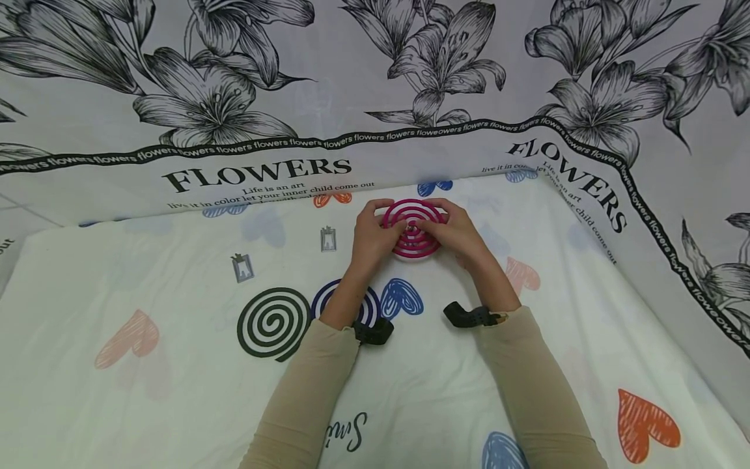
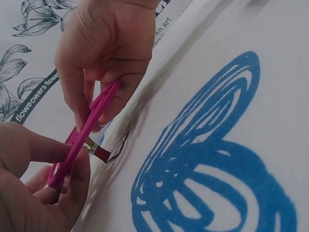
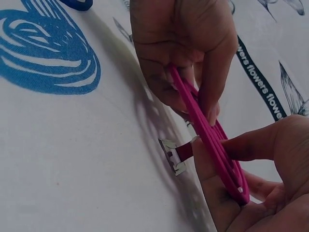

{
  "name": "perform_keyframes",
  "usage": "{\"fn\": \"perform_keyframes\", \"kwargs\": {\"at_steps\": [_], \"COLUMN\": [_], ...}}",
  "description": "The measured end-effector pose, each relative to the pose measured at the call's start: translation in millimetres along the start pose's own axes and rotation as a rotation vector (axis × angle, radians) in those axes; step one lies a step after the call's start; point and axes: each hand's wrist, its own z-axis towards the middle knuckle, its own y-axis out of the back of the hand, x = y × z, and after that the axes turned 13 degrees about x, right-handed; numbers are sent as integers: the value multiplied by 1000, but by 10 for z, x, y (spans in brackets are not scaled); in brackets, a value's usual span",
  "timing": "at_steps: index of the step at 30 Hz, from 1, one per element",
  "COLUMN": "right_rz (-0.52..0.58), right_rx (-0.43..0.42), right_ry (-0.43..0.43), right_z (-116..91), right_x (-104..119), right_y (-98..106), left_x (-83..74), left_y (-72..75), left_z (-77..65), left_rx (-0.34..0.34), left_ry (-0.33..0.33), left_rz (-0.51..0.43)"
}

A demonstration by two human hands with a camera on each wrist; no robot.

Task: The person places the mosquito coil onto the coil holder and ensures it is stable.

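Both hands hold a pink mosquito coil (image 1: 413, 255) between them, raised over the white sheet. My left hand (image 1: 375, 234) grips its left side, thumb near the centre. On the opposite edge, my right hand (image 1: 463, 233) pinches the coil with thumb and fingers. Under the coil's middle, a small metal stand (image 3: 170, 157) shows in the right wrist view, its tab tinted pink. Seen edge-on in the left wrist view, the coil (image 2: 87, 137) tilts between the two sets of fingers.
A dark green coil (image 1: 273, 322) lies flat at the left. Beside it is a dark blue coil (image 1: 375, 306), partly covered by the left forearm. Two more metal stands lie behind them, one further left (image 1: 242, 268) and one nearer the hands (image 1: 328, 239). A flower-printed cloth (image 1: 410, 153) hangs behind.
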Motion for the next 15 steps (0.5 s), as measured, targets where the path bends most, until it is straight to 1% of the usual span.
{"fn": "perform_keyframes", "kwargs": {"at_steps": [4, 9, 15], "right_rz": [22, 38, 51], "right_rx": [5, 0, 2], "right_ry": [-8, -6, 32], "right_z": [12, 18, 9], "right_x": [-9, -19, -25], "right_y": [0, 1, -7], "left_x": [13, 66, 83], "left_y": [-11, -44, -52], "left_z": [-2, 15, 13], "left_rx": [-2, -9, -22], "left_ry": [-10, -26, -59], "left_rz": [-1, 5, -3]}}
